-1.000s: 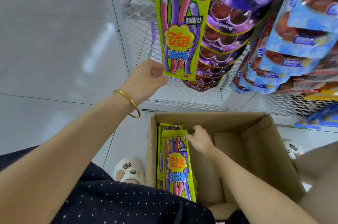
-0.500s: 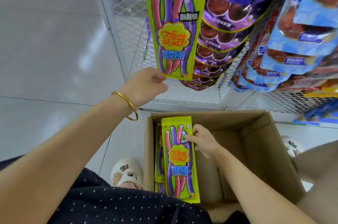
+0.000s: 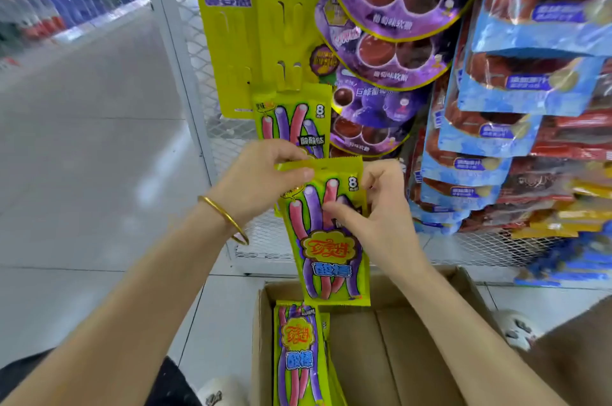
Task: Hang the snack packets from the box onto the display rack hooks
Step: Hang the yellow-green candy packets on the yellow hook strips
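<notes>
Mid-task view, one packet in transit. The held packet (image 3: pixel 328 246), yellow-green with pink and purple sticks, hangs at frame centre, clear of the box (image 3: pixel 397 356) at 6 o'clock. The left hand (image 3: pixel 261 180) pinches its top seal at the 10 o'clock corner. The right hand (image 3: pixel 381 217) grips its 2 o'clock edge, thumb across the front, so both hands are closed on this one packet. Directly at 12 o'clock of it, one hung packet (image 3: pixel 293 122) of the same kind is suspended from the foot of a yellow display strip (image 3: pixel 265 24) fixed to the wire rack (image 3: pixel 218 127). The slots higher on that strip are unfilled. Purple packets (image 3: pixel 390 8) at 1 o'clock and blue packets (image 3: pixel 513 91) at 3 o'clock occupy neighbouring hooks. Remaining packets (image 3: pixel 298 356) stand against the box's 9 o'clock wall; their count cannot be read. Judged progress: early, with the held packet not yet hooked.
</notes>
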The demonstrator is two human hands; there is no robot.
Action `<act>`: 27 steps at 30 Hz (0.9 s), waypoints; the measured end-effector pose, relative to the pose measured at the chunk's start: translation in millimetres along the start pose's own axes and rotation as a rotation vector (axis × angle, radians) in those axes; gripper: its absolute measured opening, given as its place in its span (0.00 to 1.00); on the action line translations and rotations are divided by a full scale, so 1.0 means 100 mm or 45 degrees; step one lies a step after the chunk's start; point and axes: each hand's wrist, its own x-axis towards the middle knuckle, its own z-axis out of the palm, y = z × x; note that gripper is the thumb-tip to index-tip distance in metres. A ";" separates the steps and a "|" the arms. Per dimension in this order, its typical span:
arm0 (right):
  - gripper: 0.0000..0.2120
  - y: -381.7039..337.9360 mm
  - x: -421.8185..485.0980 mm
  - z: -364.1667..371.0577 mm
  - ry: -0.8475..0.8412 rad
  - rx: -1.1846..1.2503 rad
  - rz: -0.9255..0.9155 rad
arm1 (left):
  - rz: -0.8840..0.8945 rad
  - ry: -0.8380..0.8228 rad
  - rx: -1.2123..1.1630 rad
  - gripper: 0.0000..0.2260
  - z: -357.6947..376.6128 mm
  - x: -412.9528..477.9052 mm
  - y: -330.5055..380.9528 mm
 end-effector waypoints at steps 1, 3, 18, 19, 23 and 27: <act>0.21 -0.11 0.08 0.02 0.019 -0.073 -0.109 | 0.028 0.028 -0.020 0.02 -0.07 0.02 0.09; 0.17 -0.27 0.23 0.03 0.045 -0.189 -0.307 | 0.125 0.178 -0.096 0.01 -0.21 0.07 0.23; 0.14 -0.83 1.09 0.20 0.364 -0.209 -0.454 | 0.293 0.715 -0.127 0.12 -0.72 0.89 0.62; 0.14 -0.83 1.11 0.21 0.374 -0.215 -0.450 | 0.316 0.687 -0.093 0.13 -0.73 0.89 0.62; 0.15 -0.82 1.13 0.25 0.420 -0.211 -0.405 | 0.324 0.582 -0.101 0.20 -0.74 0.84 0.63; 0.16 -0.81 1.15 0.28 0.418 -0.246 -0.380 | 0.310 0.527 -0.189 0.19 -0.75 0.82 0.63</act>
